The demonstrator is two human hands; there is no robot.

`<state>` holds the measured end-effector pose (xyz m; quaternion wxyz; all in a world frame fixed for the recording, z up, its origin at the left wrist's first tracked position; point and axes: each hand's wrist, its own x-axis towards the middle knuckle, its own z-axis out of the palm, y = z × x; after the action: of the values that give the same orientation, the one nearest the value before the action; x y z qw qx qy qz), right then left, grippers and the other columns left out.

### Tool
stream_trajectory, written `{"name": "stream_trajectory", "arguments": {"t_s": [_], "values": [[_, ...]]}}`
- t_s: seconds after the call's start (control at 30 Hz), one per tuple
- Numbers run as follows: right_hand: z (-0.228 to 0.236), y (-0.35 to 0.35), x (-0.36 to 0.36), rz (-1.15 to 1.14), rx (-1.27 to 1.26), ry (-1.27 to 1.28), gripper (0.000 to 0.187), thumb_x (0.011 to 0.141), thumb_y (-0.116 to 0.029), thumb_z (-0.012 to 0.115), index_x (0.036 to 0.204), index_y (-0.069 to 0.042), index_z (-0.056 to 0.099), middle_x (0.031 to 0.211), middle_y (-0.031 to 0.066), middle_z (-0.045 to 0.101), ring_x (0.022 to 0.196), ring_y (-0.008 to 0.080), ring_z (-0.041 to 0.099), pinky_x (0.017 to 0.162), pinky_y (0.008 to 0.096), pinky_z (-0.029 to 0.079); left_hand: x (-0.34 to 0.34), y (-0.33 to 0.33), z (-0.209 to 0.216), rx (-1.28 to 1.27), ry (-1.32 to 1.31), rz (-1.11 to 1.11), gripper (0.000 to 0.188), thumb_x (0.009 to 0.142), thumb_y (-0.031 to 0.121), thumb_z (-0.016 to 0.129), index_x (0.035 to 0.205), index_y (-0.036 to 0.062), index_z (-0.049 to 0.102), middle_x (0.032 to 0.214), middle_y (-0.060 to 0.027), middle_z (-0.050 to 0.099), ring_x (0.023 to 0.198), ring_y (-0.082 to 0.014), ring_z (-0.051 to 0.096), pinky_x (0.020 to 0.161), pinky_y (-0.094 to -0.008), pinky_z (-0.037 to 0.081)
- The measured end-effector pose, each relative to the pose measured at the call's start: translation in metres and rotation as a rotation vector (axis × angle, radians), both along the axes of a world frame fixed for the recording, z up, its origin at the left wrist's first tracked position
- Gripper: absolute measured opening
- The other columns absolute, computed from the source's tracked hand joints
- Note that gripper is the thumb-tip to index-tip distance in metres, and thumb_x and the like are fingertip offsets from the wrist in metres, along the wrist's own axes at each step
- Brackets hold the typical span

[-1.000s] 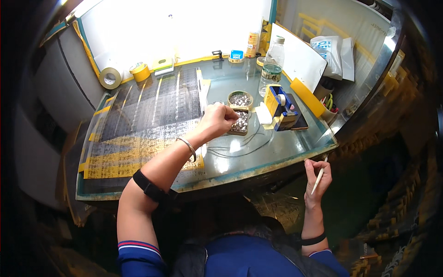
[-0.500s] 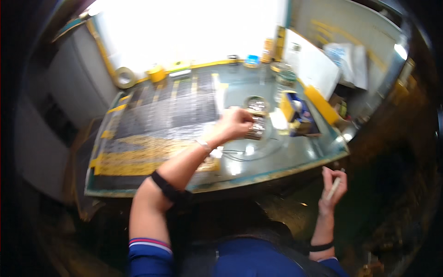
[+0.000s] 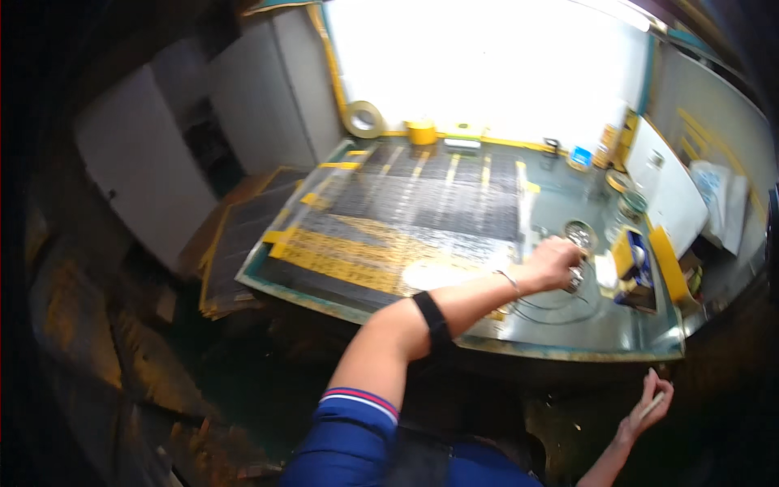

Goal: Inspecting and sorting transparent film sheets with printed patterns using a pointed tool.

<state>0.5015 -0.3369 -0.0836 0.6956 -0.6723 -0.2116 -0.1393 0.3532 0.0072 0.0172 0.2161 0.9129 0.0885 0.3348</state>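
Left hand (image 3: 553,264) reaches over the small dish (image 3: 576,281), its fingers curled together and hiding part of it; whether they grip anything, I cannot tell. Small pale and dark bits show in that dish, which sits on the glossy worktop (image 3: 621,334). Right hand (image 3: 635,424), nearer the body and to the right of the small dish, is off the worktop's near edge, its fingers closed around a thin pale stick (image 3: 652,406). Just beyond the small dish is a round dish (image 3: 581,230); a thin dark cord (image 3: 552,323) loops on its near side. To its right is a yellow-and-blue boxy thing (image 3: 628,256); to its left, a large dark sheet (image 3: 438,195) with yellow strips. Farther beyond it are a clear bottle (image 3: 633,203) and a blue container (image 3: 579,158).
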Motion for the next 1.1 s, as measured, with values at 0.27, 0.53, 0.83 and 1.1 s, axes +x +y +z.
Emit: {"name": "stream_trajectory", "arguments": {"t_s": [0.27,0.53,0.83,1.1], "values": [[0.024,0.028,-0.021,-0.214,-0.073,-0.142,0.018,0.082,-0.004,0.076,0.084,-0.003,0.058,0.082,0.0014,0.061,0.077,0.0097,0.056,0.072,0.0253,0.047,-0.034,0.012,0.015,-0.176,0.168,0.097,0.021,0.081,0.006,0.068,0.1,-0.0016,0.071,0.094,-0.0139,0.073,0.087,-0.0199,0.071,0.077,-0.0324,0.058],[0.016,-0.01,0.003,-0.395,-0.106,-0.111,0.019,0.085,-0.007,0.074,0.084,-0.002,0.056,0.081,0.006,0.066,0.074,0.0113,0.06,0.07,0.0261,0.049,-0.019,-0.006,0.024,-0.224,0.139,0.067,0.017,0.084,0.003,0.063,0.098,-0.001,0.072,0.091,-0.0149,0.073,0.084,-0.0219,0.072,0.077,-0.0312,0.056],[0.021,0.02,0.002,-0.408,-0.229,-0.274,0.013,0.084,-0.009,0.073,0.085,-0.003,0.061,0.079,0.0116,0.069,0.073,0.0199,0.068,0.067,0.0314,0.053,-0.029,-0.006,0.042,-0.42,0.126,0.06,0.017,0.086,0.006,0.064,0.099,-0.0018,0.072,0.089,-0.012,0.074,0.084,-0.0158,0.071,0.079,-0.0276,0.055],[0.043,0.021,-0.011,-0.332,-0.154,-0.325,0.006,0.088,-0.005,0.069,0.088,-0.001,0.065,0.082,0.0081,0.069,0.074,0.0146,0.065,0.07,0.0286,0.052,-0.049,0.0,0.049,-0.77,0.055,-0.051,0.025,0.089,0.014,0.069,0.106,-0.0042,0.068,0.094,-0.0115,0.072,0.084,-0.014,0.068,0.076,-0.0274,0.056]]}}
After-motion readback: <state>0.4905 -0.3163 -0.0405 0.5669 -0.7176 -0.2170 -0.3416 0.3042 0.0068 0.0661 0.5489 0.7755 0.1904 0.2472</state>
